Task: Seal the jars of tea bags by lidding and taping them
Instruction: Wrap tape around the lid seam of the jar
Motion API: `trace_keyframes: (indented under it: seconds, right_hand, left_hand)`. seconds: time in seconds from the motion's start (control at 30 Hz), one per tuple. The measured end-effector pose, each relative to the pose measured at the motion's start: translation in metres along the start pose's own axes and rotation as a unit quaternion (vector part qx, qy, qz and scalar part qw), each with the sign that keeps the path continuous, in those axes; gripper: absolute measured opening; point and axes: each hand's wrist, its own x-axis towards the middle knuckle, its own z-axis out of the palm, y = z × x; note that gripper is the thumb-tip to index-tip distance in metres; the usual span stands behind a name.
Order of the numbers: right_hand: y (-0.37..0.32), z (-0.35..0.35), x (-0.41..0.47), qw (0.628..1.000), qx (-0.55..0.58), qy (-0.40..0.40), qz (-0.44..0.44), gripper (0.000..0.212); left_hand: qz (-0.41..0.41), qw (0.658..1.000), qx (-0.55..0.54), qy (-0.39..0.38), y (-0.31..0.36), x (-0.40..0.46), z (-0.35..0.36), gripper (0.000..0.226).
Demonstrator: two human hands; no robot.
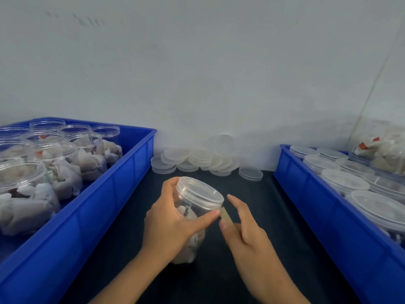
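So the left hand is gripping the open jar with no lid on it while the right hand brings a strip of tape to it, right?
Not quite. The head view shows the jar already has its lid on. The rest holds: the left hand grips it and the right hand brings a tape strip.

Light: dim, cool, even around me.
Focus: soft everywhere.
Edges: my view bows outward.
Shadows: faint.

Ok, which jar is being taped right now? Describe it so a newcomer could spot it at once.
Look at the dark table between the two blue crates. The jar is there, tilted, gripped by the left hand, while the right hand holds a strip of tape at its lid's edge. Unlike the open jars in the left crate and the lidded ones in the right crate, it is the only jar held.
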Motion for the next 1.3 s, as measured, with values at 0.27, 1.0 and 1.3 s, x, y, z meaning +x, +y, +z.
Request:
trace_keyframes:
  seconds: [0.27,1.0,1.3]
  right_hand:
    - [-0.003,-0.020,0.002,0.996,-0.088,0.009,-0.023,0.054]
    - [0.001,-0.013,0.008,0.948,-0.283,0.070,-0.126,0.044]
    - [0.000,-0.023,0.006,0.945,-0.289,0.093,-0.122,0.047]
  left_hand:
    - [-0.029,0.995,-0.078,-0.048,-0.005,0.008,-0.008,0.081]
    - [-0.093,0.942,-0.259,-0.193,-0.008,0.008,-0.014,0.104]
    - [-0.047,0.968,-0.197,-0.145,-0.001,0.001,-0.004,0.056]
